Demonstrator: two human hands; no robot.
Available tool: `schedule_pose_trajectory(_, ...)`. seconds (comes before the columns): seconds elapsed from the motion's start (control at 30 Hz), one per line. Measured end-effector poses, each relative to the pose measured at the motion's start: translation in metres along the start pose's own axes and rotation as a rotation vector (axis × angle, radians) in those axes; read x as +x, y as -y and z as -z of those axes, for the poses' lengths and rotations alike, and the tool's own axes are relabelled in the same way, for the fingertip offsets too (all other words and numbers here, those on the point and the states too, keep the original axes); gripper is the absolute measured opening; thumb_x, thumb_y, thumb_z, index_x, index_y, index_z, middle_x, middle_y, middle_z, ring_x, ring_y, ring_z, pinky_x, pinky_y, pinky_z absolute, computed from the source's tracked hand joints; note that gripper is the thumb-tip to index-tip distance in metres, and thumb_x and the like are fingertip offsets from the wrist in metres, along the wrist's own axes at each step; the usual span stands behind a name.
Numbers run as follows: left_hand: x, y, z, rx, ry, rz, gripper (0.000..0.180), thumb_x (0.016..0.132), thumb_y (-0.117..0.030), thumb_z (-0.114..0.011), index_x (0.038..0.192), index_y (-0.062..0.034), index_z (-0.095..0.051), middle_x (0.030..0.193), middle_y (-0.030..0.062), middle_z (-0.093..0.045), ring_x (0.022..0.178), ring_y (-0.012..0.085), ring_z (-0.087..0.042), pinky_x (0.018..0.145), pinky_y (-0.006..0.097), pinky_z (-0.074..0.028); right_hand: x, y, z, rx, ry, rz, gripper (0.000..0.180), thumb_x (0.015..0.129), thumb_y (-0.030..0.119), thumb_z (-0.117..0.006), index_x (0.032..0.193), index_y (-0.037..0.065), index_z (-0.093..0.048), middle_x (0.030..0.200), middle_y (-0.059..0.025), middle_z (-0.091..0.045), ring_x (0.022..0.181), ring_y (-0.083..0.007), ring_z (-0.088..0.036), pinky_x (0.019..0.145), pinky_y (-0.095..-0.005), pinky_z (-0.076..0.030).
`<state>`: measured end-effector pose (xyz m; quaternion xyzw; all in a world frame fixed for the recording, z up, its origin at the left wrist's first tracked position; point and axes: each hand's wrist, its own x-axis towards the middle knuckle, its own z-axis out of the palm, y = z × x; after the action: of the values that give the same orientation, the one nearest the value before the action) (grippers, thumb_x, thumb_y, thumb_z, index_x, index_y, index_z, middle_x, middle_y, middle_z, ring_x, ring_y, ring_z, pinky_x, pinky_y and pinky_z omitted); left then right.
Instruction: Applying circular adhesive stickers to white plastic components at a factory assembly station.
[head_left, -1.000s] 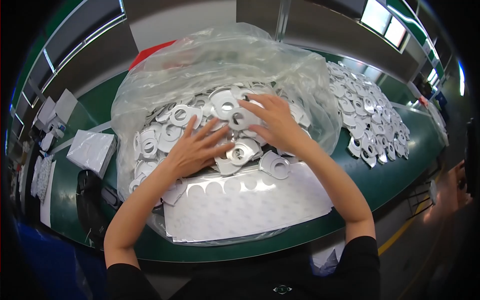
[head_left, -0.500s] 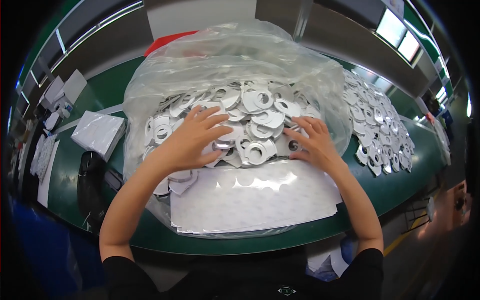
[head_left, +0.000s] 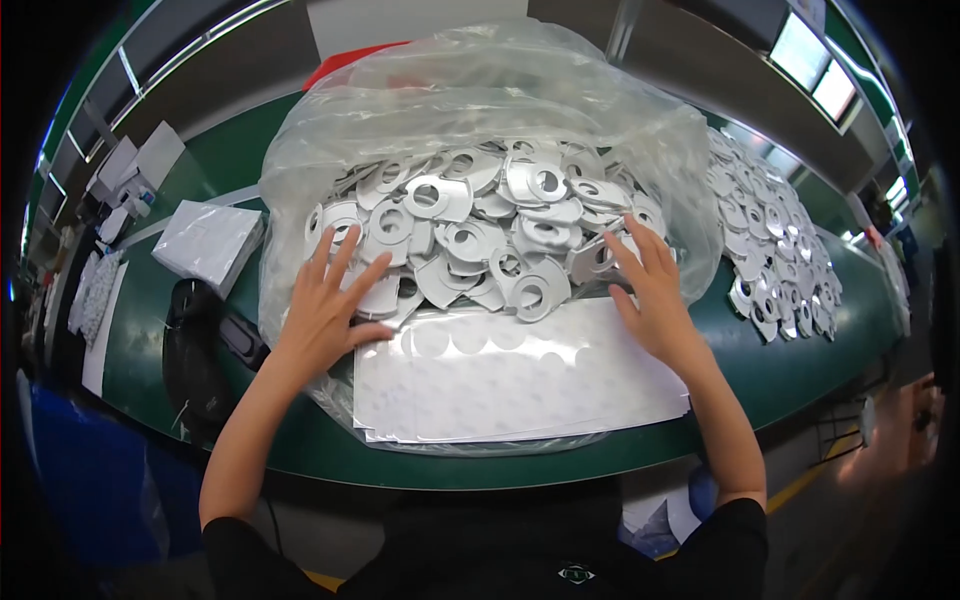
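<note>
A heap of flat silvery-white pieces with round holes lies inside a large clear plastic bag. At the heap's near left side is my left hand, fingers spread over the pieces. My right hand rests by the near right side of the heap, its fingers apart too. Neither hand holds anything that I can see. Between my hands, at the near edge, lies a stack of glossy whitish sheets with rounded cut-outs along its far side.
A second heap of similar pieces sits on the green table to the right. On the left are a wrapped white packet and a black object. Something red shows behind the bag.
My left hand has moved left and nearer to me, off the middle of the heap. The right hand has shifted slightly right. Some pieces near the front lie differently.
</note>
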<state>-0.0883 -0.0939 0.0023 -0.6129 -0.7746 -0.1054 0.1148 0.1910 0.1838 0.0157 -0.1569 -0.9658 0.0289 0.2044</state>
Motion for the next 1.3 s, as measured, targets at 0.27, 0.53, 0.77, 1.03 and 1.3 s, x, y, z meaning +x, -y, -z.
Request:
schedule_pose_trajectory(0.27,0.070,-0.014,-0.035,0.172,-0.097,-0.064,0.081,0.072,-0.049,-0.066,0.142,-0.0276,-0.030,0.151,0.0097,-0.018,0.139,0.0347,-0.014,0.107,0.058,-0.016,-0.078,-0.018,0.009,0.236,-0.153,-0.287,0.055,0.080,0.010,-0.064,0.130,0.002,-0.044,0.136,-0.0180,-0.040,0.124,-0.0350,-0.038,0.104,-0.0407,-0.030)
schedule_pose_trajectory(0.53,0.091,-0.030,-0.027,-0.011,0.026,-0.045,0.078,0.073,-0.022,-0.070,0.141,-0.0276,-0.033,0.151,0.0096,-0.018,0.139,0.0369,-0.013,0.108,0.058,-0.017,-0.103,0.019,0.006,0.387,-0.095,-0.408,0.051,0.081,0.011,-0.064,0.127,-0.001,-0.045,0.130,-0.0199,-0.046,0.119,-0.0366,-0.042,0.102,-0.0394,-0.032)
schedule_pose_trajectory(0.77,0.073,-0.062,-0.003,-0.050,0.080,0.017,0.066,0.079,-0.018,-0.063,0.139,-0.0173,-0.035,0.149,0.0133,-0.022,0.139,0.0352,-0.014,0.109,0.055,-0.016,-0.053,0.018,0.021,0.208,-0.098,-0.163,0.058,0.076,0.019,-0.071,0.127,0.006,-0.047,0.132,-0.0205,-0.041,0.118,-0.0368,-0.041,0.100,-0.0441,-0.033)
schedule_pose_trajectory(1.03,0.073,-0.125,-0.050,-0.193,-0.127,-0.306,0.054,0.078,-0.033,-0.065,0.123,-0.0077,-0.051,0.135,0.0086,-0.044,0.130,0.0293,-0.035,0.107,0.058,-0.017,0.041,0.017,-0.047,0.314,-0.150,0.067,0.056,0.061,0.010,-0.077,0.114,0.013,-0.059,0.134,-0.0163,-0.040,0.117,-0.0365,-0.041,0.097,-0.0417,-0.037)
schedule_pose_trajectory(1.3,0.100,-0.039,-0.044,0.078,-0.337,-0.061,0.034,0.086,-0.024,-0.058,0.119,-0.0146,-0.056,0.128,-0.0022,-0.053,0.124,0.0245,-0.043,0.108,0.055,-0.018,0.148,0.011,-0.058,0.176,-0.202,0.510,0.034,0.077,0.024,-0.068,0.107,0.008,-0.061,0.117,-0.0117,-0.056,0.111,-0.0313,-0.049,0.093,-0.0385,-0.042)
